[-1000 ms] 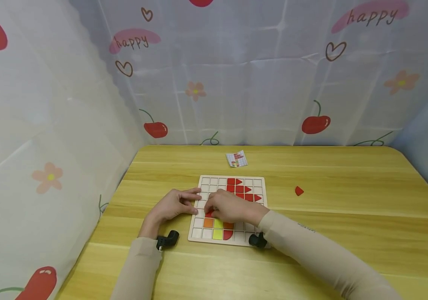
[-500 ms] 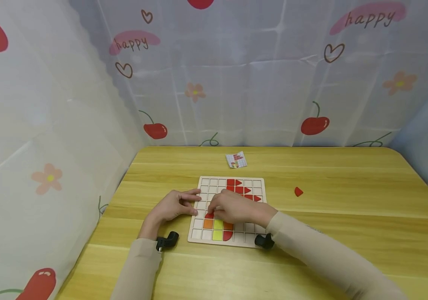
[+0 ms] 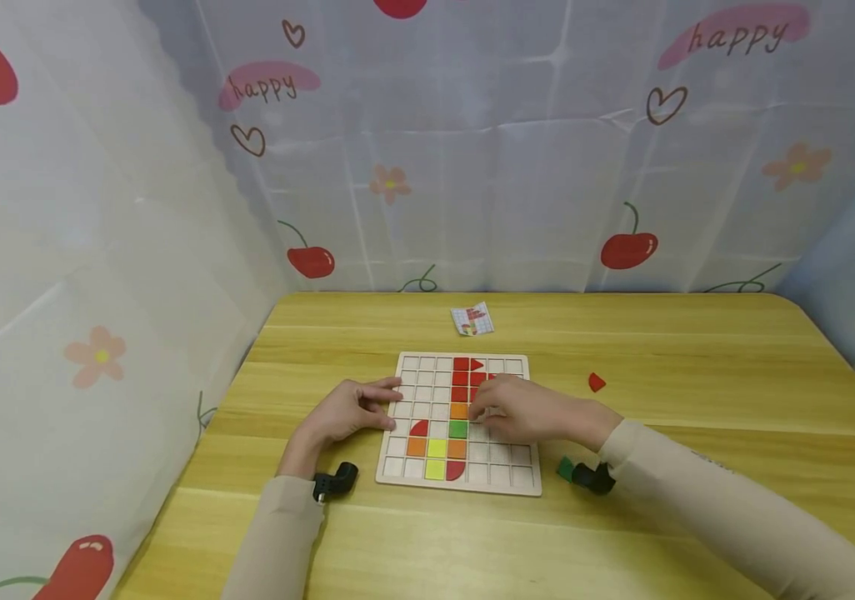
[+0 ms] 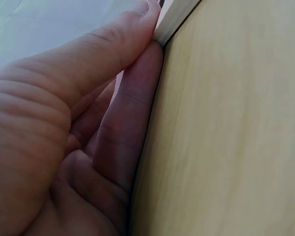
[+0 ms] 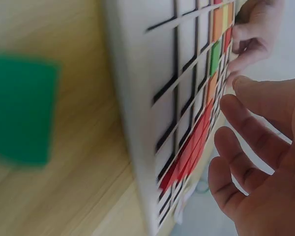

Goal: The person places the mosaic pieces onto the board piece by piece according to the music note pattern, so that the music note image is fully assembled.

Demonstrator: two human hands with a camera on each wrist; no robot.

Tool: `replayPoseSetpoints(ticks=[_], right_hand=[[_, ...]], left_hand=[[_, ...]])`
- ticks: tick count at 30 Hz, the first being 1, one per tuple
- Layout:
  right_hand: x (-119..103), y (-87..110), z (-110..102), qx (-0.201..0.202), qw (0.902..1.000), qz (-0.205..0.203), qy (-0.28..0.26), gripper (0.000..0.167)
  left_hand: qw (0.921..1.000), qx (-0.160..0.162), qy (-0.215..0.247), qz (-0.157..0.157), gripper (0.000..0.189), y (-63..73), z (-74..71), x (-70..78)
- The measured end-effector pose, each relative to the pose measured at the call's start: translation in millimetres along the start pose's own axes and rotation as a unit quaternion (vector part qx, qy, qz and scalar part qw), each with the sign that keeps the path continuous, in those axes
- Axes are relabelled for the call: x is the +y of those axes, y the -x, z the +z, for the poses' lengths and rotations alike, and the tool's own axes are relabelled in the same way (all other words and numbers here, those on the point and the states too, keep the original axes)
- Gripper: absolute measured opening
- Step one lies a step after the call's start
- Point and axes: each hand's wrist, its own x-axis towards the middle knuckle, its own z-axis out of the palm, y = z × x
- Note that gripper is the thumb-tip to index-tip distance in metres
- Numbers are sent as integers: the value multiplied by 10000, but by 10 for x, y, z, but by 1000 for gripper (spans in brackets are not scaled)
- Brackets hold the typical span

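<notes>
A pale wooden grid board (image 3: 412,475) lies on the table. In the head view, my left hand (image 3: 341,410) rests against its left edge, thumb and fingertips touching the rim. My right hand (image 3: 528,408) is over the board's right half, fingers loosely bent; the right wrist view shows nothing between them. Red pieces (image 3: 461,378) fill cells near the top, partly covered by the right hand. Below them sit an orange square (image 3: 458,411) and a green square (image 3: 457,429). A red quarter-round piece (image 3: 419,428) sits at lower left, above more orange, yellow and red pieces.
A small pattern card (image 3: 472,319) lies behind the board. To the right is a loose red piece (image 3: 597,382). A green piece (image 3: 565,468) lies near the board's lower right corner, partly hidden by the black wrist camera (image 3: 594,478).
My right hand has let go of the red quarter-round piece and moved right, uncovering it and the orange and green squares. The left hand has stayed at the board's edge.
</notes>
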Motion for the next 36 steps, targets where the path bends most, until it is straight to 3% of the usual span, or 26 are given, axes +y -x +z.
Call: replayPoseSetpoints(ticks=[10,16,21,27,36], right_hand=[[345,468,-165,138,9983,550,-148,17],[647,694,-285,502,9973,513,126,26],[823,812,-352,639,9943,772,357,33],[927,938,-402,452,9923,1073,432,46],[1029,1055,-407,437,9906,1205,482,39]], left_hand=[[10000,-56,11,78,43,-12,-5,-22],[10000,-32,29,-1,42,-5,-11,-13],[10000,-17,19,-43,41,-4,-14,-27],[10000,-25,0,-44,41,2,2,-24],[9999,67,-80,-80,39,-9,2,-29]])
